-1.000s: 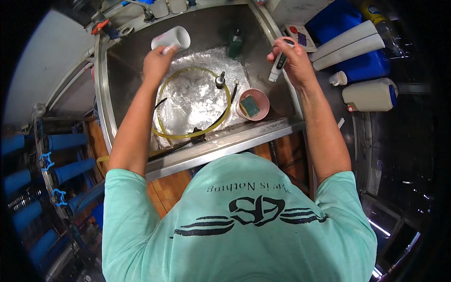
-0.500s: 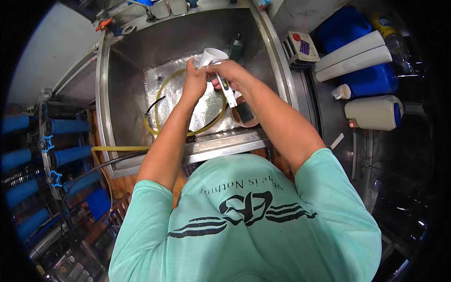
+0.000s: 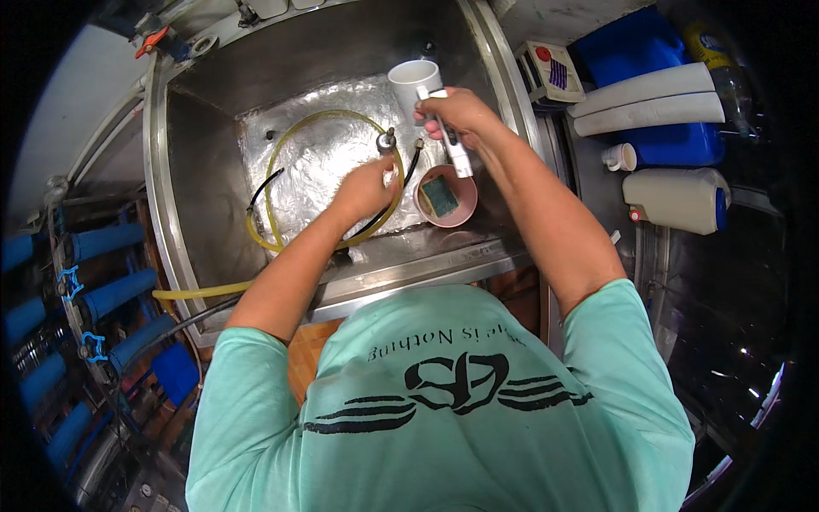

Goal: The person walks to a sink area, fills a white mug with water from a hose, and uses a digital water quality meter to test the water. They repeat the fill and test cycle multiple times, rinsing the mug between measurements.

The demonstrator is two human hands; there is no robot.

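My right hand (image 3: pixel 456 115) is closed on the long white handle of a white cup-shaped container (image 3: pixel 415 75). The container's round mouth faces up over the right side of the metal sink (image 3: pixel 333 286). Below it and to the left, my left hand (image 3: pixel 368 186) is closed with a metal nozzle (image 3: pixel 387 141) standing out above the fist. A yellow hose (image 3: pixel 275 162) loops across the sink floor and passes by this hand. Beside the left hand lies a black hose end (image 3: pixel 417 147) with a metal fitting. A pink bowl (image 3: pixel 469 209) holds a green and yellow scouring sponge (image 3: pixel 439 196).
A dark bottle (image 3: pixel 429 49) stands in the sink's far right corner. Right of the sink are a small box (image 3: pixel 550 72), white rolls (image 3: pixel 646 100), a blue container (image 3: pixel 674 154), a white mug (image 3: pixel 621 157) and a beige jerrycan (image 3: pixel 674 201). An orange-handled valve (image 3: pixel 152 41) is at upper left.
My left hand has left the white container, moved down and closed at the metal nozzle. My right hand has carried the container to the right, and the bowl with the sponge now shows fully.
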